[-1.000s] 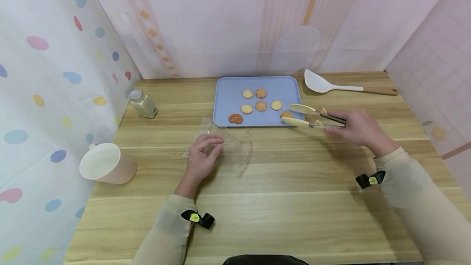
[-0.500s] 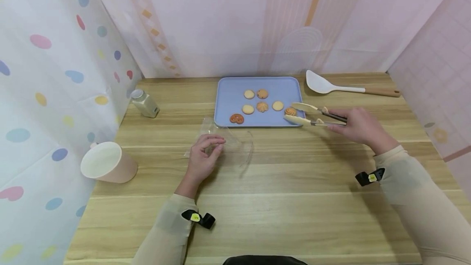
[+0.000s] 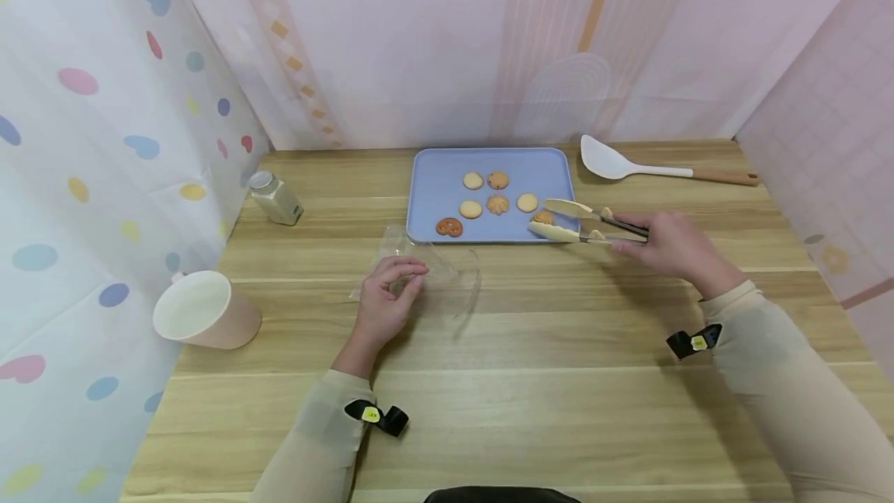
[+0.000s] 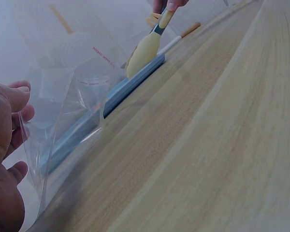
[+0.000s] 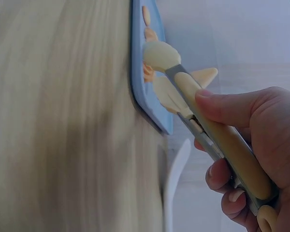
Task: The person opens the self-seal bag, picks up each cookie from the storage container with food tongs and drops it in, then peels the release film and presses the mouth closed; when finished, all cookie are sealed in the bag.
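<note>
The right hand grips tongs, their heads either side of a swirl cookie right of frame centre, on the blue tray; contact is unclear. The left hand holds a clear bag. Probably light and brittle, the cookie wants gentle gripping by its sides.

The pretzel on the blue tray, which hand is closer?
Left. In the head view, the left hand is below and left of the pretzel; the right hand, holding tongs, is well right of it.
</note>
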### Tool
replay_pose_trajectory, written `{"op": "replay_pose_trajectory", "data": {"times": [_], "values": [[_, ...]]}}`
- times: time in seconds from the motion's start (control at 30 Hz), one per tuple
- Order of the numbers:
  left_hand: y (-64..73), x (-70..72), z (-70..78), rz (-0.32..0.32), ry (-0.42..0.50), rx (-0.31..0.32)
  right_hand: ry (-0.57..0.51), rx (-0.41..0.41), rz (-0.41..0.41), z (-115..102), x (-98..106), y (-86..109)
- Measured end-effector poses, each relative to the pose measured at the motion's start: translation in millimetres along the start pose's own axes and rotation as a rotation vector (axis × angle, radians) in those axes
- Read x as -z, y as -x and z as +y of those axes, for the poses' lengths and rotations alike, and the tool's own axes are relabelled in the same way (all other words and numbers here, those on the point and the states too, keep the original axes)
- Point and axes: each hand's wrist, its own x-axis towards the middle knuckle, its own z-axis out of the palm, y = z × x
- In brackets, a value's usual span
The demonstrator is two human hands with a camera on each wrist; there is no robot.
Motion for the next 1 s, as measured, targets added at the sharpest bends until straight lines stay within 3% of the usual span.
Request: {"op": "replay_pose_trajectory", "data": {"times": [0.37, 0.63, 1.0], "values": [[1.0, 0.3, 0.0, -0.005, -0.017, 0.017, -0.005, -0.019, -0.033, 1.5, 1.8, 0.8], [-0.1, -0.6, -0.1, 0.007, -0.014, -0.011, -0.038, 0.035, 0.041, 2.8, -8.0, 4.1], [0.2, -3.2, 0.4, 0.014, -0.019, -0.021, -0.108, 0.037, 0.084, -9.1, -11.2, 17.5]]}}
